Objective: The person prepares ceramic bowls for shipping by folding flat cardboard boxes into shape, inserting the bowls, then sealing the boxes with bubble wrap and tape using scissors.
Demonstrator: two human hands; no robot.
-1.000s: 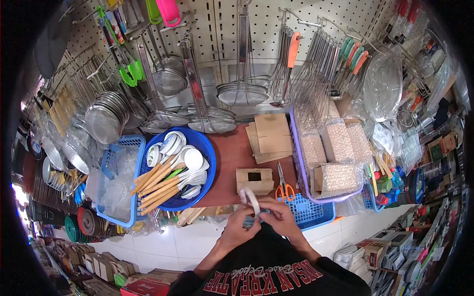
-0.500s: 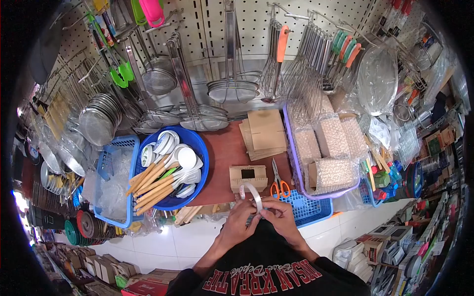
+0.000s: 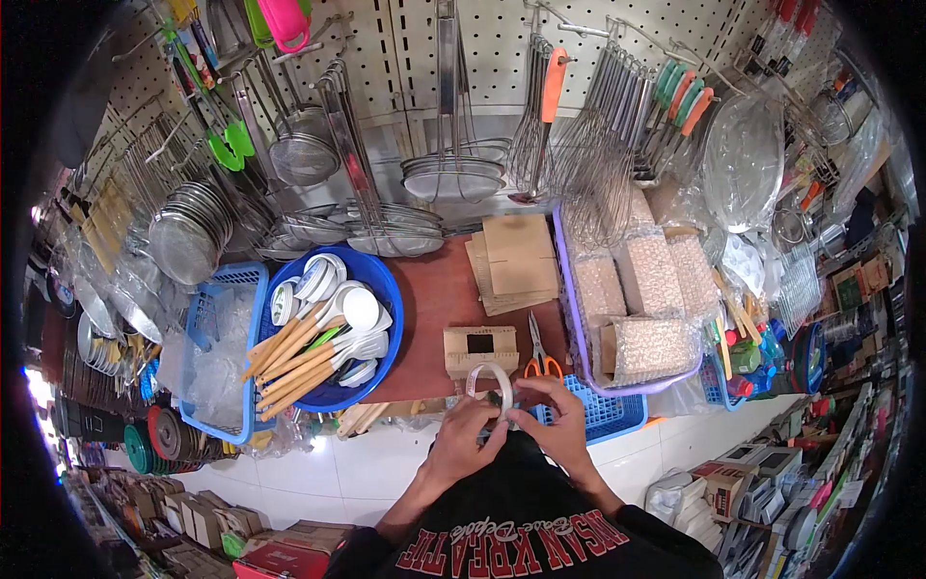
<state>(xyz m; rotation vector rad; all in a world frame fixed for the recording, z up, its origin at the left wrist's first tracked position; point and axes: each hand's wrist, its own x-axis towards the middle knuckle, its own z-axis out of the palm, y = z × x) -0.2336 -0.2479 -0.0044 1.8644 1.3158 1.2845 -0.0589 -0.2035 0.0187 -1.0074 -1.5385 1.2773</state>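
A roll of clear tape (image 3: 503, 384) stands upright between my two hands, above the front edge of the red-brown table (image 3: 431, 299). My left hand (image 3: 467, 439) is closed round the roll's lower left side. On the right, my right hand (image 3: 558, 422) touches the roll's rim with its thumb, its index finger raised and apart from the thumb. Just beyond the roll lies a small cardboard box (image 3: 453, 349) with a dark square opening. Orange-handled scissors (image 3: 542, 363) rest right of the box, and flat cardboard pieces (image 3: 521, 256) are stacked behind.
A blue bowl (image 3: 394, 299) holds wooden-handled utensils. Left of it stands a blue basket (image 3: 261, 289) with plastic bags. A purple basket (image 3: 567, 289) with bubble-wrapped boxes is at the right, a blue basket (image 3: 617, 413) below it. Strainers (image 3: 453, 181) and whisks (image 3: 603, 145) hang behind.
My right index finger has lifted away from the roll, and the gap between finger and thumb has widened. The view has shifted slightly.
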